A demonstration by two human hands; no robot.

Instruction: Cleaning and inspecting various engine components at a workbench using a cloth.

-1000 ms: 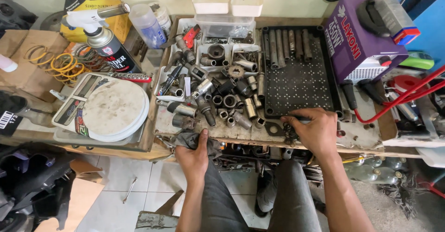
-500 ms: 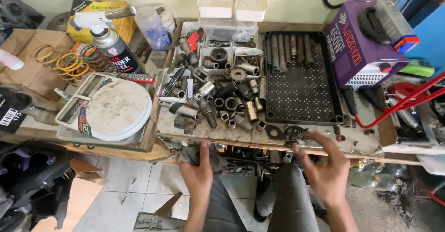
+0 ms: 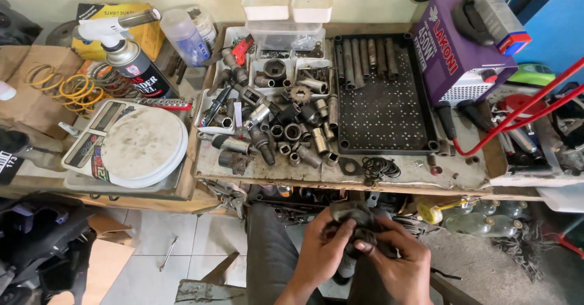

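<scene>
I have both hands below the front edge of the bench, over my lap: the left hand and the right hand each close their grip on one dark, greasy metal part held between them. By my reading I am still turning it over to inspect it. Next calls for a firm two-handed hold, well apart from the sockets above.

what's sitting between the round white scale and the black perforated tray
In the head view, a heap of grey metal sockets fills the stretch between the round white scale and black perforated tray.
</scene>
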